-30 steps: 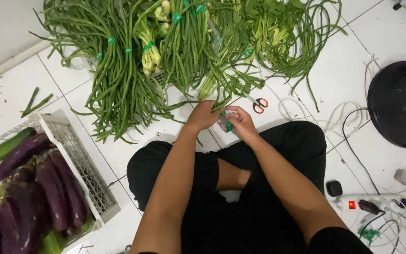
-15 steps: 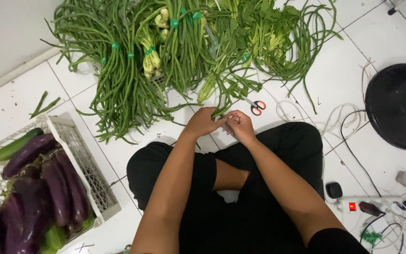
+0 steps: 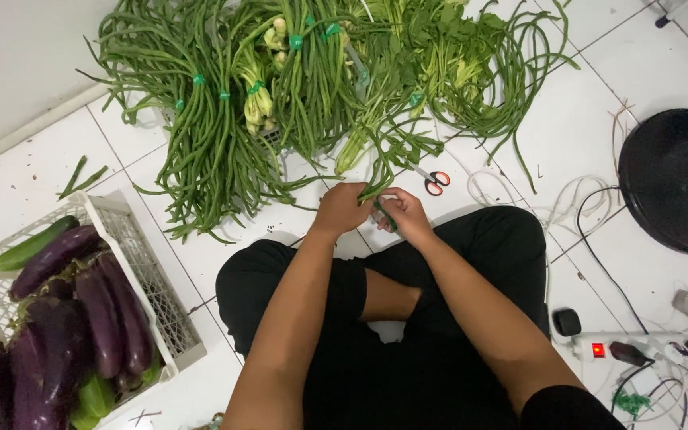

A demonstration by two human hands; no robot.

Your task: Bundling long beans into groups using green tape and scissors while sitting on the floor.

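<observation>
I sit cross-legged on a white tiled floor. My left hand [image 3: 339, 209] and my right hand [image 3: 404, 215] meet just in front of my knees, both closed around a small bunch of long green beans [image 3: 381, 188] whose ends poke out between the fingers. Right beyond them lies a big heap of long beans [image 3: 209, 151] tied in bundles with green bands, mixed with leafy greens [image 3: 431, 56]. Scissors with red-and-black handles [image 3: 435, 181] lie on the tiles just right of my right hand.
A white plastic crate [image 3: 157, 295] at the left holds purple eggplants [image 3: 101, 318] and a cucumber [image 3: 33, 245]. A black round fan base [image 3: 678, 179] stands at the right. White cords [image 3: 567, 203] and a power strip with a red light [image 3: 599, 349] lie beside my right knee.
My hands have stayed together on the bunch, working it slightly; the view has shifted a little. The heap and crate have not moved.
</observation>
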